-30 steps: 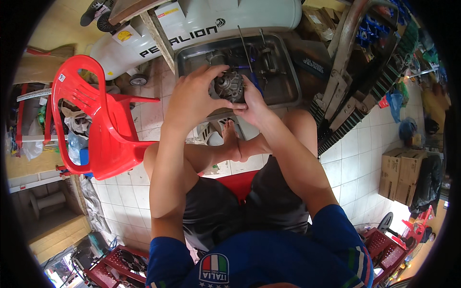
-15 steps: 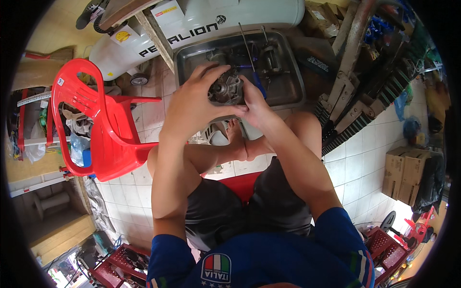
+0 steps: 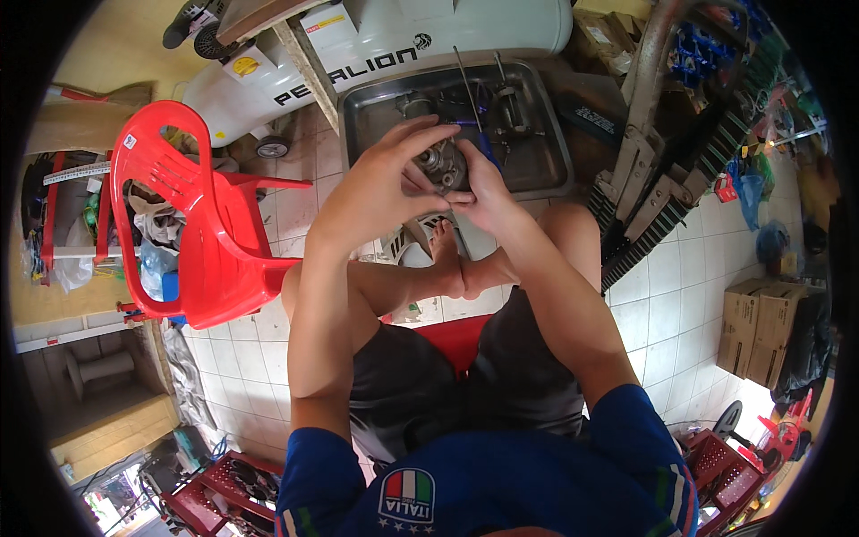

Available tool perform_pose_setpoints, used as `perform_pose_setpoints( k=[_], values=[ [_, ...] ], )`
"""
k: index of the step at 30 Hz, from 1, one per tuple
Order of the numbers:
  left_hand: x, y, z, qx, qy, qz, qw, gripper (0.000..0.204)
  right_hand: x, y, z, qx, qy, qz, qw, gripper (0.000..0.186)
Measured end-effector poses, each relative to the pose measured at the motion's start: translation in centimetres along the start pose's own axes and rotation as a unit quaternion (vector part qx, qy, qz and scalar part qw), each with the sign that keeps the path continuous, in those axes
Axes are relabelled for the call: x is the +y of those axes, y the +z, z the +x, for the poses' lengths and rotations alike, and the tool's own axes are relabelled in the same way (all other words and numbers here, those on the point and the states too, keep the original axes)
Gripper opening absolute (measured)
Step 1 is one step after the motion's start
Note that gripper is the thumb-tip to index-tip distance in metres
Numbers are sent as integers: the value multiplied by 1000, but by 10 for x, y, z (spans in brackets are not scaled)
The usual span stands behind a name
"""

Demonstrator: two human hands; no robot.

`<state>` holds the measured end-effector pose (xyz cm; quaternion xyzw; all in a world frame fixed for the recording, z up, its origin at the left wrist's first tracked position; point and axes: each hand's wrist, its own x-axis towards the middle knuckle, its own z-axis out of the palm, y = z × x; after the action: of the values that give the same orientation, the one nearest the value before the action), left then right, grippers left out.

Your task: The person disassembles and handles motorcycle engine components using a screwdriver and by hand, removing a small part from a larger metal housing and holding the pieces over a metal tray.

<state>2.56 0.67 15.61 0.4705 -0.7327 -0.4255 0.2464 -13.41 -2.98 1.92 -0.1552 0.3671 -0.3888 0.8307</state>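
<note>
My left hand [image 3: 380, 183] arches round the left side of a round grey metal machine part [image 3: 444, 164], with its fingers over the top and its thumb below. From the other side, my right hand [image 3: 488, 186] grips the same part. A round bore or hub shows on the part's upper face; its underside is hidden. The part is held up over the near edge of a metal tray [image 3: 563, 166]. In the tray, just beyond my right hand, lies a screwdriver [image 3: 485, 141] with a blue handle. A cylindrical metal piece with a long rod [image 3: 510, 106] lies farther right.
A white tank [image 3: 483, 27] stands behind the tray. To the left is a red plastic chair [image 3: 224, 246]. A heavy metal frame with ridged black edges [image 3: 649, 170] rises at the right, with cardboard boxes [image 3: 756, 327] beyond it. My bare feet [image 3: 445, 255] are below my hands.
Both hands and the metal part have shifted slightly right. The part has turned, showing a different side, and the left fingers are spread wider round it. The whole view has also shifted slightly.
</note>
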Motion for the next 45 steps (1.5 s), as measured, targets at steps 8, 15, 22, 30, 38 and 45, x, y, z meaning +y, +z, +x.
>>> perform_pose_setpoints(
  k=[8, 15, 22, 30, 38, 45],
  values=[
    [-32, 23, 28, 196, 152, 98, 964, 40, -7, 16, -20, 68, 11, -25, 997, 25],
    [-55, 10, 45, 135, 11, -159, 978, 32, 2, 25, -13, 56, 16, -38, 998, 23],
    [-23, 2, 16, 113, 18, 37, 993, 63, -1, 22, -10, 28, -6, -9, 1000, 27],
    [7, 38, 1, 114, -79, 169, 976, 84, -6, 35, 2, 99, -38, 149, 983, 30],
    [1, 9, 15, 157, 229, 212, 937, 37, 12, 7, 8, 24, -6, 24, 999, 29],
    [0, 0, 26, 112, -70, 128, 983, 25, 0, 26, -8, 96, 1, -70, 993, 26]
  ],
)
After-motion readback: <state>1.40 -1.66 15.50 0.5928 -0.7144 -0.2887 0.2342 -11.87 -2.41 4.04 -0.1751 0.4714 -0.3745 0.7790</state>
